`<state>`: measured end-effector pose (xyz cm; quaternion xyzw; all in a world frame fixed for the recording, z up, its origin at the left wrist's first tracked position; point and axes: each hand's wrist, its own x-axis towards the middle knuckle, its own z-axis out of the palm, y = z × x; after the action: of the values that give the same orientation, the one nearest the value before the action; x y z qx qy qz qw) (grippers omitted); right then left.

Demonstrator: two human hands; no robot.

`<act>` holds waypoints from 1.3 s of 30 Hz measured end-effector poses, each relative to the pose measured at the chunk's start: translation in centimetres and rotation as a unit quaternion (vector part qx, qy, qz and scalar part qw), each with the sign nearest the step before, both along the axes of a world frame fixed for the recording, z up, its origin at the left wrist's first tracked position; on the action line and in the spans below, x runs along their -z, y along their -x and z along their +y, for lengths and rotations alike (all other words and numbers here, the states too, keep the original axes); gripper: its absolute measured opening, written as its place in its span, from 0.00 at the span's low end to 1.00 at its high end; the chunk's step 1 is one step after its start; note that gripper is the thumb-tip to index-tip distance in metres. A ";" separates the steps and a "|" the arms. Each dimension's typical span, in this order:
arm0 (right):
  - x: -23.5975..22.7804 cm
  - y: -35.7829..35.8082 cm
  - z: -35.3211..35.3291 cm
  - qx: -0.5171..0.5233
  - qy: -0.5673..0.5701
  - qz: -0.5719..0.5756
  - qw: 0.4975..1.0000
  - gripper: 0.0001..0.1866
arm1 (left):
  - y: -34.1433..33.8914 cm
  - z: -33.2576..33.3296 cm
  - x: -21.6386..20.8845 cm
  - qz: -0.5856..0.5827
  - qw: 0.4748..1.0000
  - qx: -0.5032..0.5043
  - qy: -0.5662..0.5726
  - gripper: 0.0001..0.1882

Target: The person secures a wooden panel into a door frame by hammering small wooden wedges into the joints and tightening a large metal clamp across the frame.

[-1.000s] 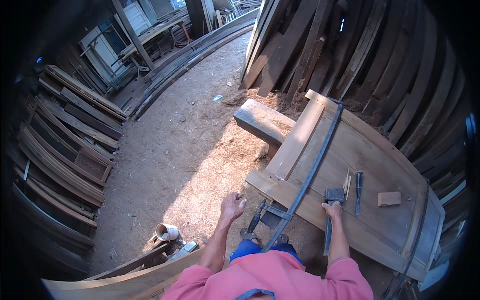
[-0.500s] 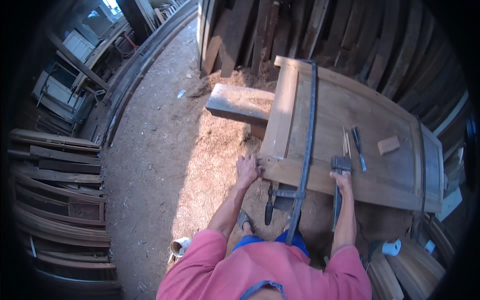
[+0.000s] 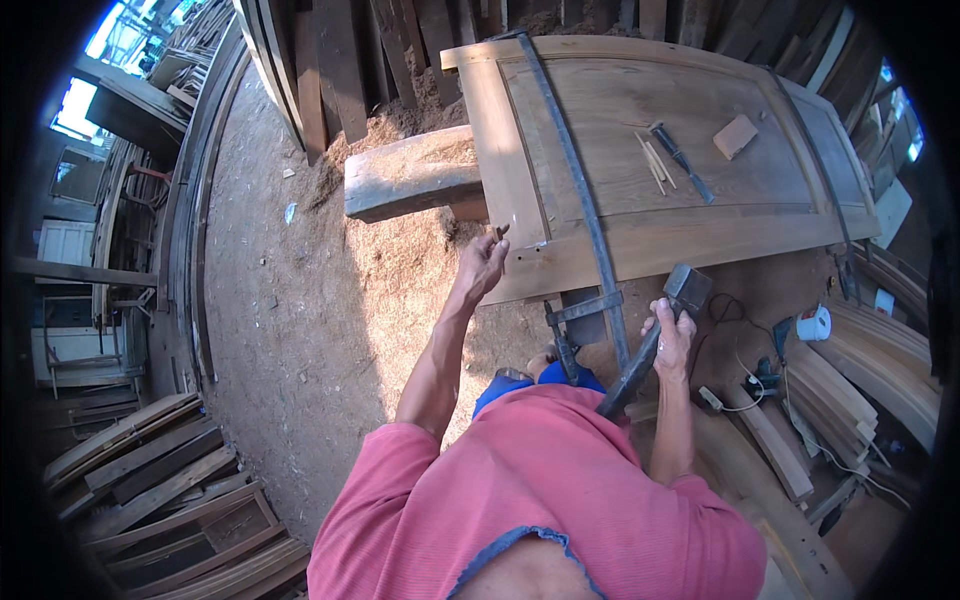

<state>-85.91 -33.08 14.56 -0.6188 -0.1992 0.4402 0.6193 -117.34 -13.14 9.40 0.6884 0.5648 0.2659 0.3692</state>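
A panelled wooden door (image 3: pixel 640 110) lies flat on supports, with a long metal bar clamp (image 3: pixel 572 160) across it. At its near left corner my left hand (image 3: pixel 482 266) pinches a small wooden peg (image 3: pixel 500 231), close to small dark holes in the frame. My right hand (image 3: pixel 674 340) grips a hammer with a dark, blocky head (image 3: pixel 688 288), just below the head. Its handle slants down toward my body, off the door's near edge. Several thin wooden pegs (image 3: pixel 655 166), a chisel (image 3: pixel 682 162) and a small wood block (image 3: pixel 735 137) lie on the panel.
A second bar clamp (image 3: pixel 812 140) crosses the door's right end. A thick timber beam (image 3: pixel 410 180) juts out under its left end. Stacked boards (image 3: pixel 190 480) stand at left. At right are a white cup-like container (image 3: pixel 814 323), a cable and planks (image 3: pixel 850 400).
My left hand has lifted from the door's corner and now shows a peg pinched upright. The hammer has come off the door, its handle now tilted toward me. The view has shifted.
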 end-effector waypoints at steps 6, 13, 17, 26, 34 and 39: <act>-0.5 3.1 1.6 -0.064 -0.021 0.105 0.992 0.15 | -2.3 2.6 0.2 -0.123 0.988 -0.030 0.087 0.15; -7.0 6.1 5.7 -0.033 -0.044 -0.052 0.997 0.15 | -2.8 5.5 1.1 -0.048 0.995 0.062 0.053 0.11; -11.6 8.1 6.9 -0.008 -0.086 -0.183 0.979 0.15 | -3.3 7.3 1.8 -0.072 0.980 0.162 0.086 0.10; -17.4 17.3 10.1 0.227 -0.157 -0.464 0.842 0.06 | -3.2 10.2 4.4 0.004 0.871 0.492 0.004 0.11; -7.7 18.7 12.3 -0.136 0.352 -0.451 0.808 0.18 | -3.0 11.1 4.0 -0.031 0.863 0.493 -0.109 0.22; -13.5 20.1 12.1 -0.004 0.227 -0.450 0.864 0.18 | -2.5 9.3 3.8 -0.069 0.891 0.448 -0.031 0.14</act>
<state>-106.02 -20.94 28.07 -0.8725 -0.3531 0.1491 0.3029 -114.89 -3.82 5.63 0.8595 0.1611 0.1366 0.4655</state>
